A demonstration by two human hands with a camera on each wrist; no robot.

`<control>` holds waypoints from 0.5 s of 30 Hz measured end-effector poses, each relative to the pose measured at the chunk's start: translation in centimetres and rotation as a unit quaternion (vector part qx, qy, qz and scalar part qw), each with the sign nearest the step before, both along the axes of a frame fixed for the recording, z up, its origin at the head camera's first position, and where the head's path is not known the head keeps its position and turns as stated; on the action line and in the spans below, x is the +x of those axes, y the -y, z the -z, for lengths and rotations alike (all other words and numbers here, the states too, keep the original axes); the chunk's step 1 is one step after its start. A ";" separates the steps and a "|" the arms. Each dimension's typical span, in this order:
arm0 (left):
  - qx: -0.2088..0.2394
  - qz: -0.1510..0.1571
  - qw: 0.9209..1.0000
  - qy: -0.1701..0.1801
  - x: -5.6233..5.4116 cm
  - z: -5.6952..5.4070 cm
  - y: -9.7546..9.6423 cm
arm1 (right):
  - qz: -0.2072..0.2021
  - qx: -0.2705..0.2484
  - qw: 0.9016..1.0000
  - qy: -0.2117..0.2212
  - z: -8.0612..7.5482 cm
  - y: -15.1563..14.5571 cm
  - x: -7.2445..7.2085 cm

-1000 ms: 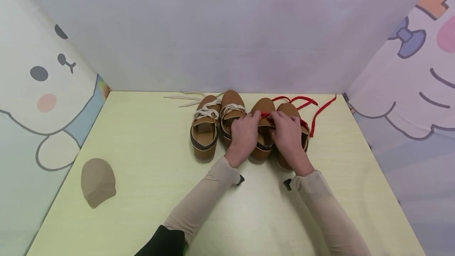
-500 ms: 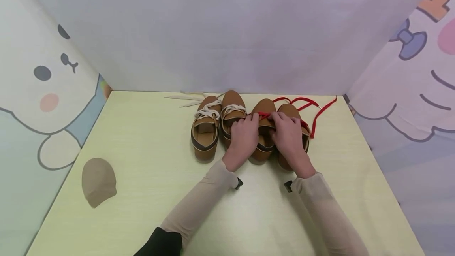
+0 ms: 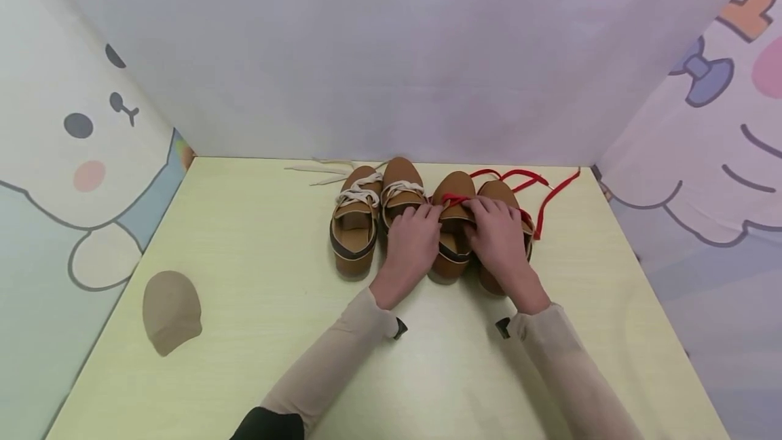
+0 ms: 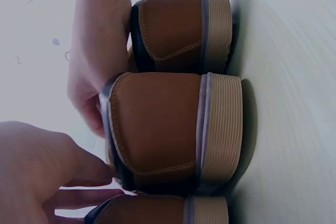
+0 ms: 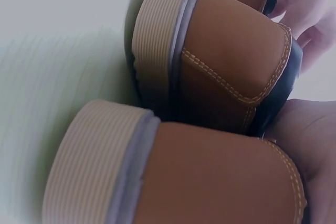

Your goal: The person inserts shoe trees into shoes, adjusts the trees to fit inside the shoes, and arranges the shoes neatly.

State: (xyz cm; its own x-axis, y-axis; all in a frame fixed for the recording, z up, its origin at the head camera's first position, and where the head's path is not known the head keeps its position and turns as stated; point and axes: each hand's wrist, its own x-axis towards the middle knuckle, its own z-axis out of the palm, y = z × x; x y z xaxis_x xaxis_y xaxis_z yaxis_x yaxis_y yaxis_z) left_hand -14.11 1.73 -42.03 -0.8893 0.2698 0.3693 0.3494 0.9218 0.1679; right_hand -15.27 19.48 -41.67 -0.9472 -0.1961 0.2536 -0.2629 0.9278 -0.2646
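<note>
In the head view several brown shoes stand side by side, toes toward the back wall. My hands are at the inner red-laced shoe [image 3: 454, 185], whose red lace [image 3: 455, 199] crosses over the tongue. My left hand [image 3: 412, 240] grips this shoe's left collar; in the left wrist view its thumb [image 4: 94, 169] meets the dark collar edge. My right hand [image 3: 497, 240] holds the right side, thumb at the opening, and partly covers the outer red-laced shoe [image 3: 497, 190]. To the left are the outer white-laced shoe [image 3: 354, 243] and the inner white-laced shoe [image 3: 402, 172].
Loose red lace ends [image 3: 550, 195] trail to the back right, and white lace ends [image 3: 318, 169] to the back left. A beige cap-like object [image 3: 171, 311] lies on the pale table [image 3: 256, 250] at left. Printed cloth walls [image 3: 391, 73] enclose the sides and back.
My left hand has drawn back from the red lace, slightly left and toward me, uncovering more lace. The right hand stays almost in place. The view has shifted slightly.
</note>
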 end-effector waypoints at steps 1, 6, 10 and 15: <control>0.006 0.002 1.000 -0.006 0.2 -0.1 0.2 | -0.001 0.001 1.000 -0.003 0.0 -0.1 0.1; 0.024 0.011 0.999 -0.023 0.9 -0.3 1.2 | -0.012 0.004 1.000 -0.020 0.0 -0.5 0.5; 0.044 0.011 0.999 -0.028 1.4 -0.3 1.9 | -0.018 0.003 0.999 -0.036 0.2 -0.7 0.6; 0.076 0.002 0.996 -0.042 2.0 -0.2 3.0 | -0.020 -0.001 0.999 -0.042 0.3 -0.9 0.8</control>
State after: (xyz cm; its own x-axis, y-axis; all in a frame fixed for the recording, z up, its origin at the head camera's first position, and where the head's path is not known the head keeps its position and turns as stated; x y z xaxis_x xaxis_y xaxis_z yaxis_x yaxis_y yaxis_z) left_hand -12.13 -1.28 -41.79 -0.8524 0.2083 0.4795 0.3714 0.8868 0.2750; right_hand -14.51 20.37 -41.99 -0.9139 -0.2321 0.3331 -0.3208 0.9157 -0.2420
